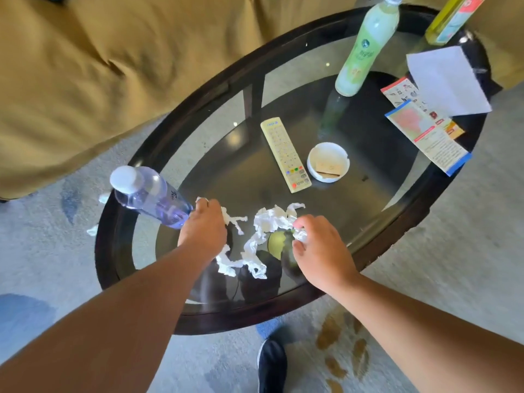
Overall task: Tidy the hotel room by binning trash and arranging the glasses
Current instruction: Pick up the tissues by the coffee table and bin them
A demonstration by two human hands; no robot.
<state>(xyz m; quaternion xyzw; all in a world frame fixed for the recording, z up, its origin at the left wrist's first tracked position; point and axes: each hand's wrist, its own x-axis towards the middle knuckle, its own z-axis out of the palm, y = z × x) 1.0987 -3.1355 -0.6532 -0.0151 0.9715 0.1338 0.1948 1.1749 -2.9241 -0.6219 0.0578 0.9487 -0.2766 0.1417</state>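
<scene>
Crumpled white tissue paper [269,219] lies scattered on the near part of the oval glass table [215,177]. My left hand [202,229] rests on the left end of the tissue, fingers curled over a strip of it, right beside a clear water bottle [150,195]. My right hand [320,248] pinches a small wad of tissue at the right end. A green round fruit [276,243] sits between the two hands, partly under the paper.
On the table stand a cream remote [285,154], a white ashtray [328,162], a pale green bottle [365,49], a yellow bottle [450,21] and leaflets [425,131]. A tan sofa [99,66] lies left. Tissue scraps [93,230] are on the carpet.
</scene>
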